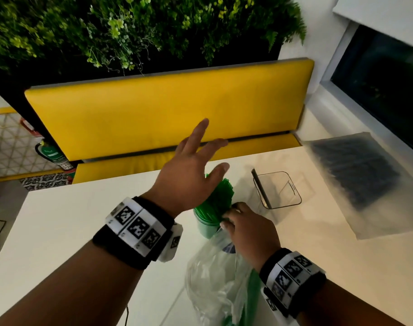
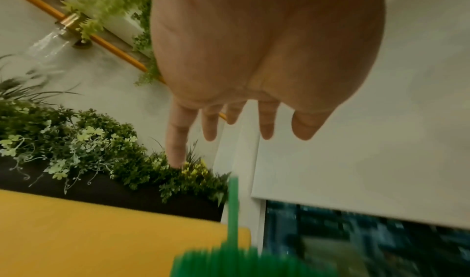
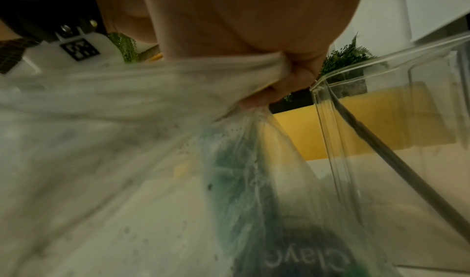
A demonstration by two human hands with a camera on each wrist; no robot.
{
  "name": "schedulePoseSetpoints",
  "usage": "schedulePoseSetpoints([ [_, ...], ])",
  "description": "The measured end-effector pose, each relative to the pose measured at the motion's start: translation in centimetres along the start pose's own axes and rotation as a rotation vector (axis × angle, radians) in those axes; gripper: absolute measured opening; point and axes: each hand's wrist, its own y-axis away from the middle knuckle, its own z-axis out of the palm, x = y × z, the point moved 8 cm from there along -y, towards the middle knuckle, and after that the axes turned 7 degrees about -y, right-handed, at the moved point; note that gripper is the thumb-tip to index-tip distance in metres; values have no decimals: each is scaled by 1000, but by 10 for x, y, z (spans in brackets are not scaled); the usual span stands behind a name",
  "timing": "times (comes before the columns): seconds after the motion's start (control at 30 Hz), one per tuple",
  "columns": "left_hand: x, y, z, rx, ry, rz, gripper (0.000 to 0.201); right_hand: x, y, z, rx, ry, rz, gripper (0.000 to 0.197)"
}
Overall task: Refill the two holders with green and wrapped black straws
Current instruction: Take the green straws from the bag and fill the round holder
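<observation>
A smooth white table point(image 1: 59, 227) stood before a yellow bench point(image 1: 153, 109). Green straws point(image 1: 218, 201) filled a round cup point(image 1: 206, 228). The left hand point(image 1: 189, 175) hovered, fingers spread; the right hand point(image 1: 250, 229) pinched a crinkled clear bag point(image 1: 214, 278).

Dim, warm indoor light, with motion blur in all three views.

In the head view the white table point(image 1: 71, 222) is evenly lit with soft shadows, and the window point(image 1: 384, 90) at far right is dark. The straight yellow backrest point(image 1: 167, 109) bows with wide-angle distortion. The green straws point(image 2: 229, 261) smear in the left wrist view; the clear plastic bag point(image 3: 101, 160) is streaked and unfocused in the right.
</observation>
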Motion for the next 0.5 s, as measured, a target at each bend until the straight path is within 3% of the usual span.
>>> schedulePoseSetpoints([
  [0.07, -4, 1, 30, -129, -163, -79, 71, -2, 0, -1, 3, -1, -2, 25],
  [0.13, -3, 11, 73, -343, -248, -42, 77, -2, 1, -1, 0, 18, 0, 26],
  [0.17, -3, 15, 85, -373, -256, -14, 76, -2, 1, -1, -1, 26, 0, 27],
  [0.27, -2, 14, 79, -213, -249, -61, 76, -3, 1, -2, -10, 38, 2, 29],
  [0.33, 7, 13, 83, -233, -342, -34, 75, -2, 2, -1, -29, 50, 24, 32],
  [0.4, 12, 15, 96, -317, -426, 23, 61, -2, 3, -2, -11, 52, 25, 31],
  [0.5, -5, 5, 89, -229, -377, -37, 38, -2, 5, -4, 33, 1, -11, 22],
])
